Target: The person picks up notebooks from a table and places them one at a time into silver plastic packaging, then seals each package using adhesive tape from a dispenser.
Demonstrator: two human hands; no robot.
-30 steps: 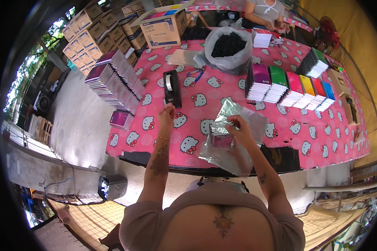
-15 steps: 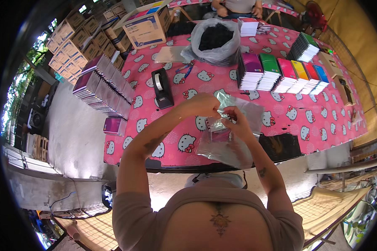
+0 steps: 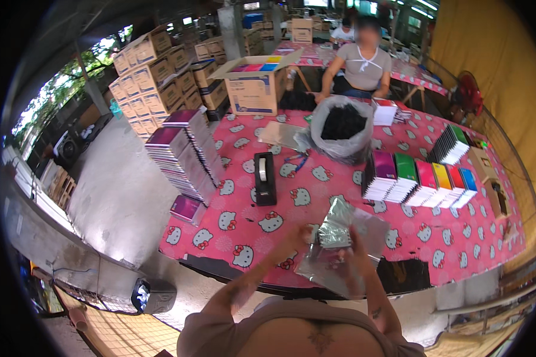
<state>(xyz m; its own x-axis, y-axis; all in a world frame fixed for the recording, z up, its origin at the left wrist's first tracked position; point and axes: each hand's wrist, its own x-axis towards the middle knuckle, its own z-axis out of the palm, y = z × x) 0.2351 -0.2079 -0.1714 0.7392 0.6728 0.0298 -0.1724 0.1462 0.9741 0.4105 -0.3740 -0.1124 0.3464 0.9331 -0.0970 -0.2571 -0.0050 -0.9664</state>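
Observation:
A clear plastic bag [image 3: 336,214] with a small spiral notebook bundle inside lies at the table's near edge, between my hands. My left hand [image 3: 302,238] is at the bundle's left side, its fingers smeared by motion. My right hand [image 3: 357,253] is closed on the right edge of the bag, thumb and fingers along the plastic. More loose clear plastic bags [image 3: 323,272] lie flat beneath. Beyond my left hand stands a black tape dispenser [image 3: 265,178] with a roll of clear tape.
Tall stacks of purple notebooks [image 3: 171,156] stand at the left edge, with one small purple pack [image 3: 187,209] nearer. Colored notebook stacks [image 3: 406,178] line the right. A grey plastic sack [image 3: 342,141] of black material, an open carton [image 3: 253,92] and a person [image 3: 363,65] are at the far side.
The head view has tilted up, showing more of the far room. My left hand has come from over the top of the bag to its left side; my right hand stays at its right.

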